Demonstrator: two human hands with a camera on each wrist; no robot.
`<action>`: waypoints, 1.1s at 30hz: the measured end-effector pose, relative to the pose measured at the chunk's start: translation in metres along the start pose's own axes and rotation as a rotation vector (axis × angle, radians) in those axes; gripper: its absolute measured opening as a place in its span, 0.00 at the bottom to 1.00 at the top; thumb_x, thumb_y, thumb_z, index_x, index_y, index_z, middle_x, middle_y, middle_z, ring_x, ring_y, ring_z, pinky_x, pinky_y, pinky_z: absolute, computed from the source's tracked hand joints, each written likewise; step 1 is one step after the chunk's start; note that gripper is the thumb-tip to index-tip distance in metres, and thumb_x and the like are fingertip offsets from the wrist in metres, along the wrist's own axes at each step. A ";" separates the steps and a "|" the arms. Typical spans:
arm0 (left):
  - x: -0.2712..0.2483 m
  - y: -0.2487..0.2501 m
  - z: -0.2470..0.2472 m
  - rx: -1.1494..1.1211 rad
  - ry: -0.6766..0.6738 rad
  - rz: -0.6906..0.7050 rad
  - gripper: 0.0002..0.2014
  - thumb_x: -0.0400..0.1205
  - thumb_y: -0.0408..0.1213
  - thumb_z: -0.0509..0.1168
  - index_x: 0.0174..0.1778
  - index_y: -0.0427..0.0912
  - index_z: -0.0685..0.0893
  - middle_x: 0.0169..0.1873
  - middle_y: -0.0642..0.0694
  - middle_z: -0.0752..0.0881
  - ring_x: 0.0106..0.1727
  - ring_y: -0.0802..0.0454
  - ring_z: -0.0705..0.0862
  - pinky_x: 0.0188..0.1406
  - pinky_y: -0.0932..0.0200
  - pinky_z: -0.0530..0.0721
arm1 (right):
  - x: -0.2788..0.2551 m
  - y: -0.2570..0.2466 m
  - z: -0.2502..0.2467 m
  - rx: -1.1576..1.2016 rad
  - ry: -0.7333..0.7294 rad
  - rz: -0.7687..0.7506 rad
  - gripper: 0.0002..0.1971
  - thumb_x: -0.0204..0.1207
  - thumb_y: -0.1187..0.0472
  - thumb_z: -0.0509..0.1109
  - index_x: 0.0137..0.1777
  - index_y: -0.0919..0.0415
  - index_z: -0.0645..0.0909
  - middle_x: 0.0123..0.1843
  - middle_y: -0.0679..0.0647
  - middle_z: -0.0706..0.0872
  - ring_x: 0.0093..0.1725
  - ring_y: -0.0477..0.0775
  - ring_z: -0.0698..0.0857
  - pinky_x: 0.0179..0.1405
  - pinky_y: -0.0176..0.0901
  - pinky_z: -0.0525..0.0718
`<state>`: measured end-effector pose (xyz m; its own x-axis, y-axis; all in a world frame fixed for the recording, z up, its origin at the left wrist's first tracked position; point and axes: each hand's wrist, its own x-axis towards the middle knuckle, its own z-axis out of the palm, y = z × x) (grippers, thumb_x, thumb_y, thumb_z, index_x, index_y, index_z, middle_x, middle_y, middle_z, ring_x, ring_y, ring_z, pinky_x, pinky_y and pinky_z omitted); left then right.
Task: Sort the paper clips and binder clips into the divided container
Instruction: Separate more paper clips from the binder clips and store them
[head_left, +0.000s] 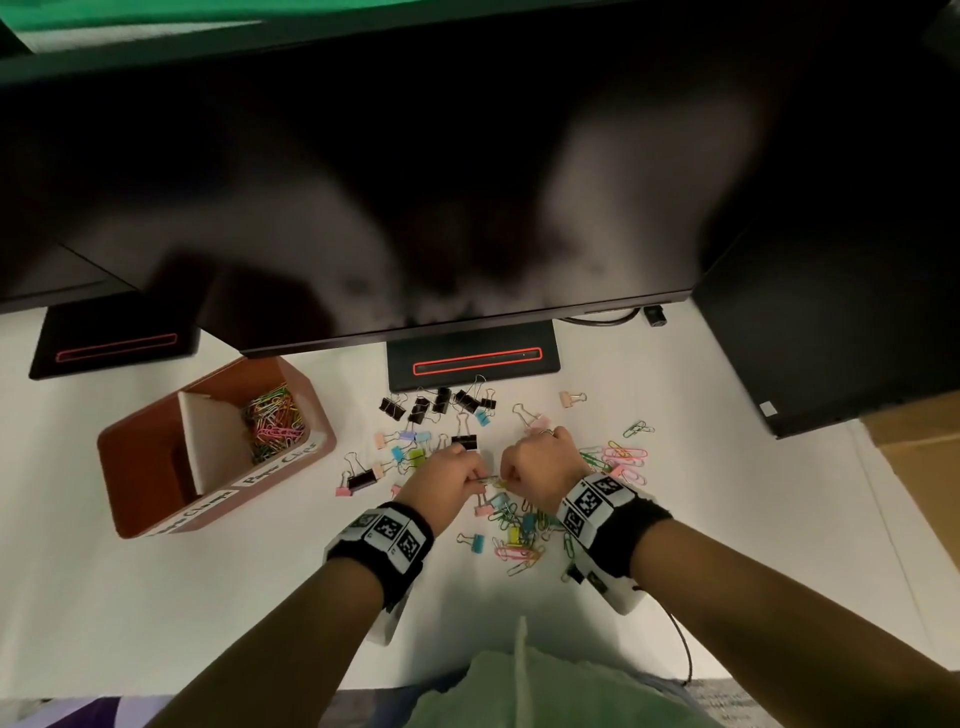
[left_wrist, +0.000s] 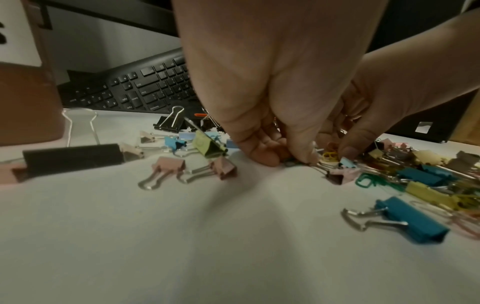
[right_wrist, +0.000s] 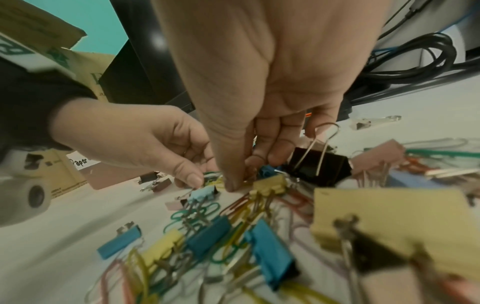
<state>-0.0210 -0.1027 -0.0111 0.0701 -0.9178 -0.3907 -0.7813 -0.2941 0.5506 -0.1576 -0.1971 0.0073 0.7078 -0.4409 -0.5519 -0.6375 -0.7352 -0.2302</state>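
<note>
While both hands met over the clip pile on the tabletop (head_left: 208, 597), the left hand (head_left: 441, 480) and right hand (head_left: 535, 467) each curled and pinched paper clips (head_left: 488, 482) between them. One box (head_left: 156, 467) with two compartments stood left; its far one held paper clips. Six black binder clips (head_left: 418, 410) lay beyond.

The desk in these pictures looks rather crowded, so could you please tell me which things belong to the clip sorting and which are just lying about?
Part of the job:
- divided container, paper clips already in one compartment
- binder clips
- loose paper clips
- left hand and right hand, both down in the pile

Just lying about:
- monitor stand
- keyboard
- cables
- cardboard box
</note>
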 end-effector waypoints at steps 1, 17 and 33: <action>0.000 -0.001 0.001 0.006 0.003 -0.006 0.07 0.79 0.36 0.66 0.51 0.40 0.83 0.48 0.45 0.81 0.46 0.54 0.75 0.50 0.61 0.75 | 0.000 0.001 0.001 -0.013 -0.004 -0.002 0.12 0.80 0.52 0.60 0.56 0.50 0.83 0.56 0.50 0.87 0.60 0.56 0.79 0.65 0.54 0.68; -0.009 -0.011 0.003 -0.129 0.149 -0.030 0.05 0.80 0.33 0.64 0.47 0.38 0.84 0.41 0.49 0.81 0.45 0.55 0.78 0.42 0.71 0.72 | -0.001 0.004 -0.001 -0.188 -0.045 -0.046 0.12 0.82 0.54 0.58 0.57 0.53 0.82 0.56 0.53 0.85 0.57 0.57 0.79 0.62 0.53 0.68; -0.108 -0.112 -0.162 -0.157 0.682 -0.355 0.04 0.78 0.36 0.69 0.44 0.40 0.84 0.35 0.47 0.86 0.37 0.52 0.83 0.36 0.70 0.74 | 0.049 -0.162 -0.110 0.315 0.286 -0.324 0.07 0.79 0.59 0.64 0.53 0.59 0.81 0.53 0.57 0.83 0.51 0.58 0.83 0.53 0.48 0.81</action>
<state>0.1593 -0.0141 0.0892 0.7044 -0.7079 -0.0517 -0.5472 -0.5881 0.5955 0.0141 -0.1564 0.1056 0.9103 -0.3717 -0.1819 -0.4015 -0.6863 -0.6065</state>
